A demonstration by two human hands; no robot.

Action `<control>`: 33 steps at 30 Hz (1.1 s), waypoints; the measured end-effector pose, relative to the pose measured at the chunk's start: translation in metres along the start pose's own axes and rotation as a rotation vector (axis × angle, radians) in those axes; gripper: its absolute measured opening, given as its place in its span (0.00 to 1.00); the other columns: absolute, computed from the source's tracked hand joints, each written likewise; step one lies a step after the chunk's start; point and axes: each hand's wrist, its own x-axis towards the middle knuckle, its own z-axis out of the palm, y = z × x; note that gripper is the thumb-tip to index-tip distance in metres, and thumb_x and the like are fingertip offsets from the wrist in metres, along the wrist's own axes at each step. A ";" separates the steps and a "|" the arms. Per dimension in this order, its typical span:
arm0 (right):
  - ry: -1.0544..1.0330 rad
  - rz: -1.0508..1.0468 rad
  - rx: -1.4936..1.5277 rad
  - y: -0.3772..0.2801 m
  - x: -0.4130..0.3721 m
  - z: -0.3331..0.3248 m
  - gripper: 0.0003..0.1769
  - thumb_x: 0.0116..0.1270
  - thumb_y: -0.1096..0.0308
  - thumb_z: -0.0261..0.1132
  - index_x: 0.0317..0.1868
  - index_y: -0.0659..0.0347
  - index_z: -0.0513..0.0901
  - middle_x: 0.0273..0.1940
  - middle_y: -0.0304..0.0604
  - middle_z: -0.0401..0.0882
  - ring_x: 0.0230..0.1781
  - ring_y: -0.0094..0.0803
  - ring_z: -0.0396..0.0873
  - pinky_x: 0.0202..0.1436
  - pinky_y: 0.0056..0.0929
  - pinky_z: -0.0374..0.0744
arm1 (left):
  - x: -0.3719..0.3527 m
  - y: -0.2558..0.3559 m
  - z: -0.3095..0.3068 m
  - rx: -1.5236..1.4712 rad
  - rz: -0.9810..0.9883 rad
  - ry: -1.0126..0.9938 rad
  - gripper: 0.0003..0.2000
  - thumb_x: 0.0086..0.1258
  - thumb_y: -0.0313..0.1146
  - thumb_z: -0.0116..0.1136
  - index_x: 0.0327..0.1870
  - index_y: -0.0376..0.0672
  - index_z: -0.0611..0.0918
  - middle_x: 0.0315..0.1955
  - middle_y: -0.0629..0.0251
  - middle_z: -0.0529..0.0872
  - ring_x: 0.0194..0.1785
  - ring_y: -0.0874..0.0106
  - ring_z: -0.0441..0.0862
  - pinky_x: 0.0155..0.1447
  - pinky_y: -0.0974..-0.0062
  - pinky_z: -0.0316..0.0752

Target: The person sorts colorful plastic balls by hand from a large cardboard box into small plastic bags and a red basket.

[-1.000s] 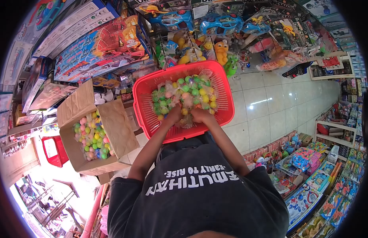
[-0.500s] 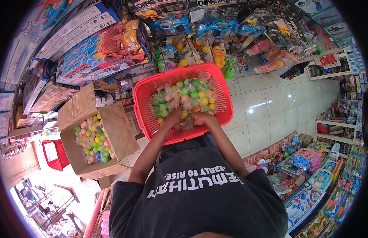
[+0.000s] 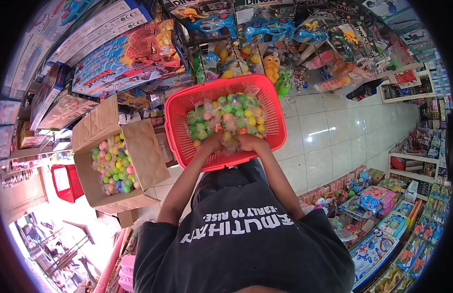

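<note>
Reaching with left hand [image 3: 215, 142] and right hand [image 3: 249, 142] into bagged coloured balls [image 3: 248, 113] in red basket [image 3: 275, 111], near body-side rim. Cannot tell grip, open or closed, with fingers hidden. Best to pinch loose plastic lightly, without squeezing balls.

With 12 straight ahead of my wearer and the basket [image 3: 274, 115] as my dial's centre, I have the torso [image 3: 241, 239] at 6. Bagged balls [image 3: 231, 115] lie in the basket; both hands, left [image 3: 216, 141] and right [image 3: 248, 142], reach in near its 6 o'clock rim. The cardboard box [image 3: 144, 156] sits at 8, with more balls [image 3: 113, 166] inside, and a second basket [image 3: 72, 184] lies beyond it. I see stacked toy boxes [image 3: 124, 63] at 10, packaged toys [image 3: 269, 30] at 12 to 1, floor [image 3: 324, 161] at 3 to 4, and toy packs [image 3: 378, 200] farther out at 4.
</note>
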 end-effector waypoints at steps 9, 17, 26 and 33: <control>0.296 -0.389 0.703 -0.027 -0.102 -0.024 0.15 0.60 0.70 0.58 0.47 0.63 0.72 0.36 0.42 0.78 0.36 0.27 0.77 0.39 0.25 0.75 | -0.118 0.052 -0.027 -0.657 0.188 0.419 0.18 0.63 0.40 0.55 0.47 0.35 0.72 0.40 0.58 0.79 0.42 0.70 0.78 0.43 0.74 0.72; -0.352 -0.206 0.727 0.017 -0.120 0.039 0.14 0.63 0.63 0.56 0.46 0.60 0.73 0.35 0.36 0.78 0.33 0.22 0.76 0.35 0.22 0.75 | -0.189 0.058 0.063 -1.248 0.079 0.199 0.15 0.67 0.43 0.50 0.44 0.40 0.74 0.37 0.66 0.78 0.38 0.77 0.77 0.41 0.80 0.71; -0.294 0.215 0.424 0.093 -0.016 0.179 0.16 0.59 0.56 0.59 0.43 0.56 0.75 0.37 0.36 0.79 0.33 0.25 0.78 0.32 0.28 0.75 | -0.170 -0.088 0.272 -0.854 -0.512 0.514 0.18 0.57 0.45 0.56 0.36 0.37 0.79 0.30 0.55 0.83 0.34 0.67 0.81 0.38 0.72 0.74; -0.229 0.222 0.453 0.068 -0.008 0.198 0.16 0.59 0.57 0.59 0.44 0.56 0.75 0.36 0.38 0.78 0.32 0.26 0.77 0.32 0.29 0.75 | -0.205 -0.133 0.348 -0.954 -0.677 0.746 0.20 0.53 0.48 0.58 0.36 0.38 0.81 0.32 0.48 0.82 0.40 0.60 0.81 0.44 0.66 0.73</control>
